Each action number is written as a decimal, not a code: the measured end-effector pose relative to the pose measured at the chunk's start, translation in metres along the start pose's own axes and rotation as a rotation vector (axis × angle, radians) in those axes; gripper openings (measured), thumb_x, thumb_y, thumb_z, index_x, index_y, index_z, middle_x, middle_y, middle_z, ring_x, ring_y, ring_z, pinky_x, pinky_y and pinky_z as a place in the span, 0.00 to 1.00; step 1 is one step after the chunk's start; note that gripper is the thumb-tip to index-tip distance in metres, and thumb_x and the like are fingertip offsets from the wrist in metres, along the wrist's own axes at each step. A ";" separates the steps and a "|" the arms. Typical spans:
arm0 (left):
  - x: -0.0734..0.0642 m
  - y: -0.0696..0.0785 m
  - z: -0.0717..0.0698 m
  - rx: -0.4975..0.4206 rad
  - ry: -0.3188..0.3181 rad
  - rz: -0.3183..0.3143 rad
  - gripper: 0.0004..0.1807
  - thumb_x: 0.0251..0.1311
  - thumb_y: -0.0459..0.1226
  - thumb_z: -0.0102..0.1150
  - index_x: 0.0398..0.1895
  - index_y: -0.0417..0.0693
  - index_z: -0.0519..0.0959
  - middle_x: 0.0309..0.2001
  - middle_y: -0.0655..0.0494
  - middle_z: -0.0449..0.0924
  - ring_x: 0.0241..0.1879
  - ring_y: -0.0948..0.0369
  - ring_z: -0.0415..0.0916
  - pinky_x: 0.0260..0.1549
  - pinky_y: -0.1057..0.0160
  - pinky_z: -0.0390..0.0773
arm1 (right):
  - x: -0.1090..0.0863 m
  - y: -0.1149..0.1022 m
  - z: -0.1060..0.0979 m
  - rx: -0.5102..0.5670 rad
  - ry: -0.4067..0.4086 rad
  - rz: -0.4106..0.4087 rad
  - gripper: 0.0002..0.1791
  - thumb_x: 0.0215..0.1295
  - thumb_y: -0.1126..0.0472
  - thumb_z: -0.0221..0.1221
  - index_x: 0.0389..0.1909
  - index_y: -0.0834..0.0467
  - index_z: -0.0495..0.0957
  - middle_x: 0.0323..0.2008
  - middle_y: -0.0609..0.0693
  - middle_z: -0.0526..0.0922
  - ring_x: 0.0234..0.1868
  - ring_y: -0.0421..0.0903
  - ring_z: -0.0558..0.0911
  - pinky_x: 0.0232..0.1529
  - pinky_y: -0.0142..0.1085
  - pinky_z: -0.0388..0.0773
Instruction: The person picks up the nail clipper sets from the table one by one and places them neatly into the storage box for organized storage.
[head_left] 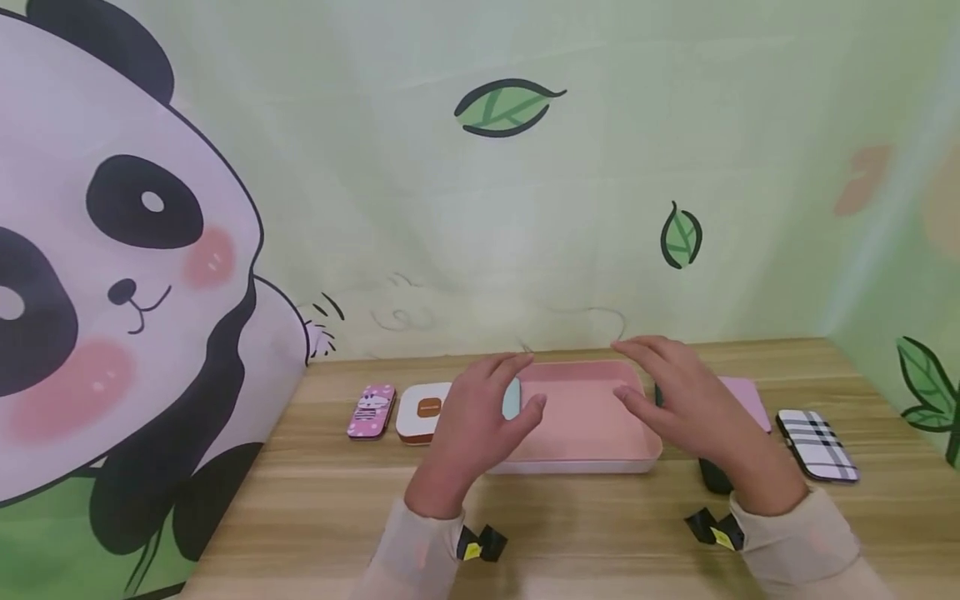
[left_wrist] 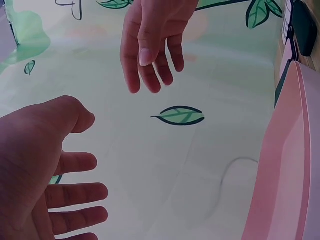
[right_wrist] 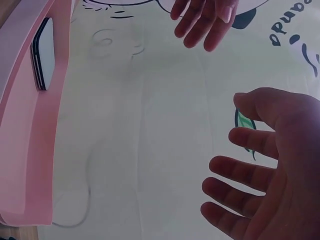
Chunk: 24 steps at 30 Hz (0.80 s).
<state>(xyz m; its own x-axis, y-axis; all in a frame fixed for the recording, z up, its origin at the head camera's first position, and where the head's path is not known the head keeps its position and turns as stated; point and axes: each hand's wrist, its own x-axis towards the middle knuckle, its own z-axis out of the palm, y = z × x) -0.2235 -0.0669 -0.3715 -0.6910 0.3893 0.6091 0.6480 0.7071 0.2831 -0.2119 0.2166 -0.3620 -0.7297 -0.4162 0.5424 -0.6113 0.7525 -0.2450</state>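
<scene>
A shallow pink tray [head_left: 577,417] sits on the wooden table between my two hands. My left hand [head_left: 480,421] hovers over its left end, fingers spread and relaxed, holding nothing. Above the right end is my right hand [head_left: 686,404], its thumb apart from the fingers and nothing in its grasp. Inside the tray, at its left end, lies a flat pale-blue case with a dark edge [right_wrist: 45,55], partly covered by the left hand in the head view. The left wrist view shows the left hand's fingers [left_wrist: 80,195] stretched out, away from the tray.
Left of the tray lie a pink patterned case [head_left: 371,412] and a white rounded box [head_left: 422,412] with a brown label. To the right are a pink-purple flat item [head_left: 746,402], a black item [head_left: 715,477] and a plaid case [head_left: 817,446]. A printed backdrop [head_left: 570,208] stands behind the table.
</scene>
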 end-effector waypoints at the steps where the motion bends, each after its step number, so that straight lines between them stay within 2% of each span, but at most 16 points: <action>1: 0.000 0.000 0.000 0.004 -0.003 -0.005 0.26 0.64 0.51 0.58 0.63 0.53 0.77 0.59 0.56 0.80 0.59 0.56 0.77 0.58 0.53 0.77 | 0.000 -0.001 0.001 0.000 -0.005 0.001 0.29 0.68 0.53 0.62 0.67 0.57 0.71 0.62 0.58 0.74 0.63 0.59 0.73 0.60 0.59 0.71; 8: 0.003 -0.006 -0.003 0.016 -0.020 -0.052 0.25 0.65 0.51 0.57 0.63 0.54 0.78 0.60 0.56 0.79 0.61 0.56 0.76 0.59 0.52 0.76 | 0.001 -0.004 0.000 -0.013 -0.008 0.010 0.28 0.68 0.54 0.62 0.66 0.58 0.71 0.61 0.59 0.74 0.63 0.60 0.72 0.60 0.59 0.71; 15: 0.000 -0.014 -0.004 0.027 -0.043 -0.093 0.25 0.67 0.51 0.56 0.64 0.53 0.77 0.61 0.54 0.78 0.62 0.54 0.75 0.60 0.50 0.75 | 0.002 -0.005 0.002 -0.008 -0.053 0.037 0.29 0.69 0.52 0.61 0.68 0.58 0.70 0.62 0.59 0.73 0.64 0.60 0.71 0.62 0.60 0.70; 24: -0.002 -0.031 -0.007 0.074 -0.050 -0.162 0.26 0.67 0.52 0.55 0.64 0.52 0.77 0.61 0.54 0.79 0.61 0.54 0.75 0.58 0.51 0.77 | 0.004 -0.007 0.005 0.001 -0.041 0.001 0.28 0.68 0.54 0.62 0.67 0.58 0.72 0.61 0.59 0.75 0.62 0.60 0.73 0.61 0.59 0.71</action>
<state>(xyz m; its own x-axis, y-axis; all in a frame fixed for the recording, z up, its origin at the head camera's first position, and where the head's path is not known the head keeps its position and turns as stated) -0.2400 -0.0943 -0.3762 -0.8008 0.2947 0.5215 0.5029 0.8037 0.3181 -0.2120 0.2068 -0.3621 -0.7421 -0.4364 0.5088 -0.6111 0.7523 -0.2461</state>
